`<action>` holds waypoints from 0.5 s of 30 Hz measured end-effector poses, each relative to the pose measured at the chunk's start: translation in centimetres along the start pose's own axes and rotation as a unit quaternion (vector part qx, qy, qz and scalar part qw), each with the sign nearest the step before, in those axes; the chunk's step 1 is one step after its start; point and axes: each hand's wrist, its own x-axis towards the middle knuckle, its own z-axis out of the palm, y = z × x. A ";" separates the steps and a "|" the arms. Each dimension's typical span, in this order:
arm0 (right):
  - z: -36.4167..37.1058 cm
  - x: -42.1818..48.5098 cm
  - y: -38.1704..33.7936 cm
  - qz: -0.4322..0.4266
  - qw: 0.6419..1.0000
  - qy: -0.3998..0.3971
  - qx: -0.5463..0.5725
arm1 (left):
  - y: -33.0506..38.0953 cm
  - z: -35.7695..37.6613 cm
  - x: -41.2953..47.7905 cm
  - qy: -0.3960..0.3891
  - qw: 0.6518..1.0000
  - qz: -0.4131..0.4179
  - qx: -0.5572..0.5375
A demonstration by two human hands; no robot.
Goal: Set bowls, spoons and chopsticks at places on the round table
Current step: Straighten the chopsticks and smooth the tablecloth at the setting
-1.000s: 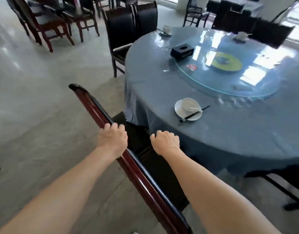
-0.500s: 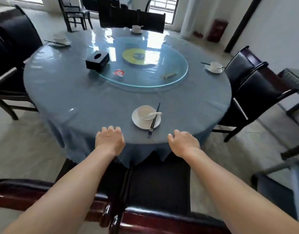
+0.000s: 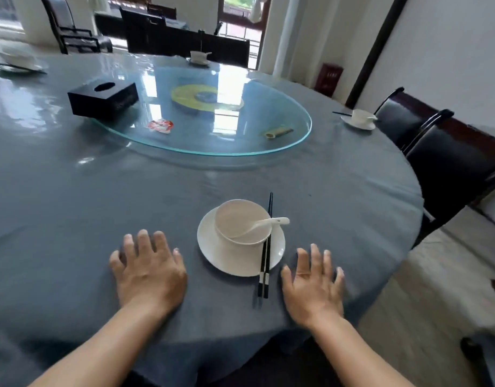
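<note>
A white bowl (image 3: 240, 219) stands on a white saucer (image 3: 218, 256) near the front edge of the round table (image 3: 73, 196), which has a blue cloth. A white spoon (image 3: 264, 223) rests in the bowl with its handle pointing right. Black chopsticks (image 3: 265, 247) lie across the saucer's right side. My left hand (image 3: 148, 269) lies flat on the cloth left of the saucer, fingers spread, empty. My right hand (image 3: 313, 283) lies flat to the right of the chopsticks, also empty. More place settings sit at the right (image 3: 359, 118), far (image 3: 198, 57) and far left (image 3: 17, 61).
A glass turntable (image 3: 240, 146) fills the table's middle, carrying a black tissue box (image 3: 103, 100), a red packet (image 3: 161, 125) and a small yellow item (image 3: 278, 132). Dark chairs (image 3: 447, 157) stand at the right and behind the table.
My hands have left the chair back and now lie flat on the cloth on either side of the setting. The view has come in closer over the table.
</note>
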 end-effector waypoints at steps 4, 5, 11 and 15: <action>1.0 0.4 0.6 -0.011 1.000 0.013 -0.004 | -0.3 1.3 0.0 0.053 0.998 -0.007 -0.027; 0.9 0.3 0.5 -0.013 1.000 0.017 -0.004 | -0.4 1.2 0.0 0.062 0.998 -0.006 -0.031; -0.3 0.5 0.3 -0.055 0.996 0.047 -0.050 | -0.3 1.3 -0.1 0.093 0.995 0.005 -0.026; -0.4 0.9 1.1 -0.094 0.992 0.066 -0.048 | -0.3 1.3 -0.3 0.133 0.990 0.043 -0.027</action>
